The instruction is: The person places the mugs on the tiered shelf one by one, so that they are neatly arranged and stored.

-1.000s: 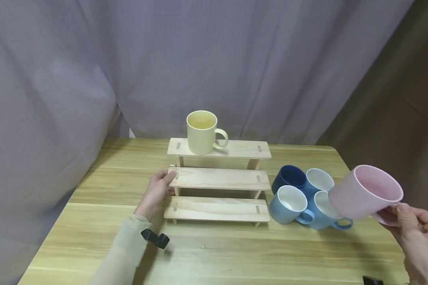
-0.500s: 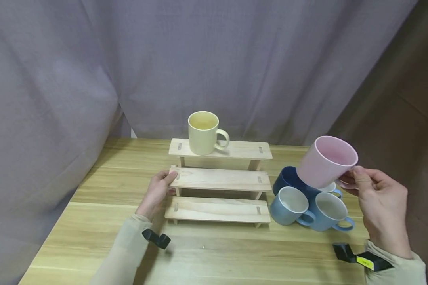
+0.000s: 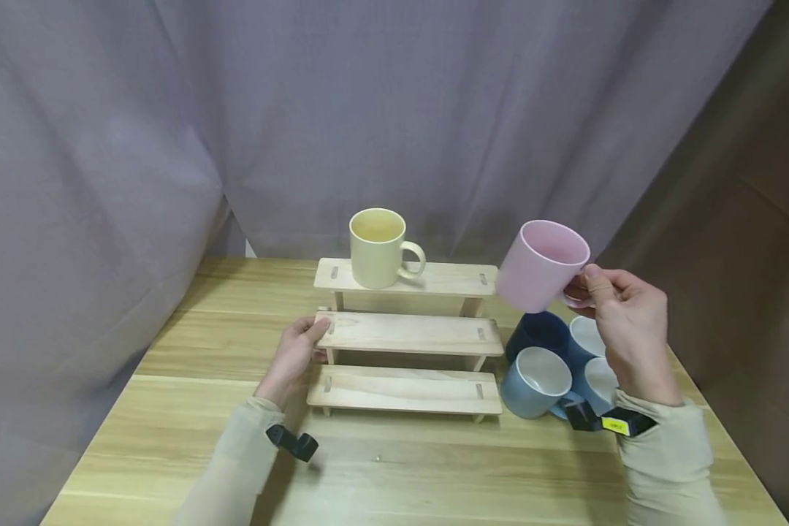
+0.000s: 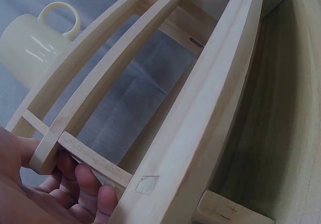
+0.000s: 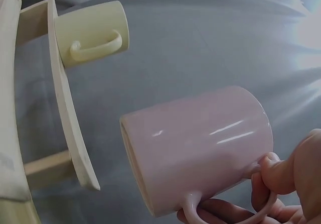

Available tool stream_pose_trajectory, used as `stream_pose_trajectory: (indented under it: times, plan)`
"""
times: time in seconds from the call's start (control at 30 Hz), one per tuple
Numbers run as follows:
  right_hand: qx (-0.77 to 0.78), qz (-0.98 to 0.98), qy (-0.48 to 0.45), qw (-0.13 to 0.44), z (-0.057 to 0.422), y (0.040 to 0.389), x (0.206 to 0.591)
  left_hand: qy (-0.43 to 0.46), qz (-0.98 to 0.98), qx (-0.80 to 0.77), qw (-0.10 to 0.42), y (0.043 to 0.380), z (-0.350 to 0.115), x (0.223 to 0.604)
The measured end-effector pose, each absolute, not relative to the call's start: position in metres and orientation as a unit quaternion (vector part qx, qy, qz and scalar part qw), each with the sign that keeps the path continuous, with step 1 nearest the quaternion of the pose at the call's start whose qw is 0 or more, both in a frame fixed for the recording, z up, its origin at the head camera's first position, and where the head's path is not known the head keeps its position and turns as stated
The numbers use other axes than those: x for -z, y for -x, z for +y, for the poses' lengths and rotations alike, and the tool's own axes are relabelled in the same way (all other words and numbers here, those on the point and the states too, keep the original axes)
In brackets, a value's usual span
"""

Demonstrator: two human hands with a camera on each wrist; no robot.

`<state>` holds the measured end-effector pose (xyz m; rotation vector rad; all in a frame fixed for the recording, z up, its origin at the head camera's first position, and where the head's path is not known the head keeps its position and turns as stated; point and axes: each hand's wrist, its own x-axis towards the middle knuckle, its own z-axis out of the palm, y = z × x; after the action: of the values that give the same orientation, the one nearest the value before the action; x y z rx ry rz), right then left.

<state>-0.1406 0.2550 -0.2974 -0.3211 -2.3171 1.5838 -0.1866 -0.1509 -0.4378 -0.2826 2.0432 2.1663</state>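
Note:
A three-step wooden rack [image 3: 408, 332] stands on the table. My left hand [image 3: 294, 356] grips the left end of its middle step, thumb on top and fingers curled beneath, as the left wrist view shows. On the top step a yellow mug [image 3: 377, 248] stands upright, its handle to the right. My right hand [image 3: 634, 321] holds a pink mug [image 3: 540, 267] by its handle, the thumb pressing near the rim. The pink mug hangs tilted in the air beside the right end of the top step. In the right wrist view the pink mug [image 5: 200, 143] is apart from the rack.
Below the pink mug, a dark blue mug [image 3: 535, 336] and several lighter blue mugs stand grouped right of the rack, the nearest a light blue mug [image 3: 532, 387]. My right forearm partly covers them. A grey curtain [image 3: 394, 109] hangs behind the wooden table [image 3: 394, 475].
My right hand has carried the pink mug leftward and away from me, from the right edge, over the blue mugs, to the rack's top step. My left hand keeps its grip.

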Motion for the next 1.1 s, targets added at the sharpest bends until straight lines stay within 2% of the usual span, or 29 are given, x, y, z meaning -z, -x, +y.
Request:
stream_pose_trajectory:
  times: [0.47, 0.7, 1.1]
  plan:
    - [-0.599, -0.781, 0.056, 0.165, 0.22, 0.172, 0.289, 0.091, 0.692, -0.713, 0.066, 0.186, -0.15, 0.439]
    - [-0.568, -0.804, 0.054, 0.167, 0.206, 0.184, 0.29, 0.097, 0.691, -0.713, 0.063, 0.186, -0.15, 0.438]
    - [-0.594, -0.79, 0.041, 0.145, 0.189, 0.2, 0.298, 0.094, 0.695, -0.71, 0.065, 0.186, -0.15, 0.437]
